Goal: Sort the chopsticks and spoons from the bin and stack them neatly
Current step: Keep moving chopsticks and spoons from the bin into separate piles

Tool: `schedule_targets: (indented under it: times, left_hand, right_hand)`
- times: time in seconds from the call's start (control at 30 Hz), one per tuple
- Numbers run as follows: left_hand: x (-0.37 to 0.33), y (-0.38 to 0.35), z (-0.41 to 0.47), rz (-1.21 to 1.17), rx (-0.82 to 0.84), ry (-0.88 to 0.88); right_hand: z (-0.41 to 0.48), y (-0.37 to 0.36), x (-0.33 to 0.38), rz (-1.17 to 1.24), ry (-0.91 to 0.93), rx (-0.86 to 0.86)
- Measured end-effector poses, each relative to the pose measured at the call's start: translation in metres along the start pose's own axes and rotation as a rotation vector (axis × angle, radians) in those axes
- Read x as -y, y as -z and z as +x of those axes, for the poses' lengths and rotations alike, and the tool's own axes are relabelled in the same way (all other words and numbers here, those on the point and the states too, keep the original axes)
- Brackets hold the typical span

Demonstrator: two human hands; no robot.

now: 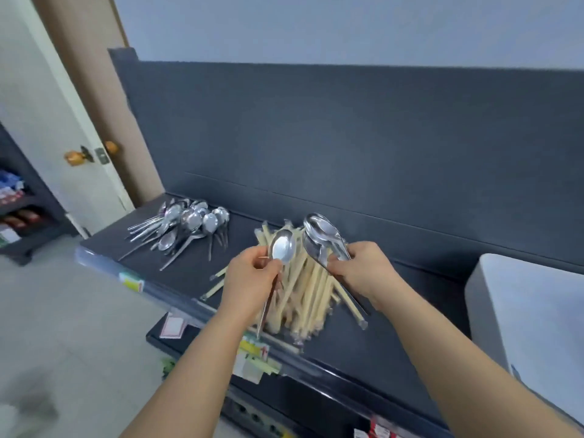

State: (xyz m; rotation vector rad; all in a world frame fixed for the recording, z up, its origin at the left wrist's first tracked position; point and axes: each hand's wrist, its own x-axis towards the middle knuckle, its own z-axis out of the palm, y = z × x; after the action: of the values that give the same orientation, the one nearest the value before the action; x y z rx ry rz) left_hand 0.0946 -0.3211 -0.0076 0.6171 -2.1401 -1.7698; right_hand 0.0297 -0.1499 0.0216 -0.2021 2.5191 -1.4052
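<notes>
From the head camera I see my left hand [249,273] pinching a single spoon [282,248] by its neck, fingers closed on it, bowl up and handle trailing down toward me. My right hand [360,270] is clamped around a small bunch of spoons [322,237], their bowls fanned upward. Both hands hover just above the pile of wrapped chopsticks [303,289] lying loose on the dark shelf [363,343]. Left of that pile, well apart, the sorted spoon heap [186,226] rests on the same shelf. Right of the pile stands a white bin [531,311]; I cannot tell what it holds.
</notes>
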Motion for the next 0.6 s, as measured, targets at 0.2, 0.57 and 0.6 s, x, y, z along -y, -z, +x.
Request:
schedule_targets:
  times: [0.2, 0.57, 0.6]
  left_hand:
    - [0.026, 0.126, 0.039, 0.141, -0.1, 0.037]
    - [0.08, 0.225, 0.15, 0.316, -0.192, 0.129]
    - [0.084, 0.227, 0.162, 0.339, -0.19, 0.125]
  right_hand:
    - [0.025, -0.122, 0.056, 0.014, -0.053, 0.074]
    - [0.106, -0.245, 0.097, 0.007, -0.087, 0.033]
    - [0.115, -0.251, 0.098, 0.008, -0.089, 0.027]
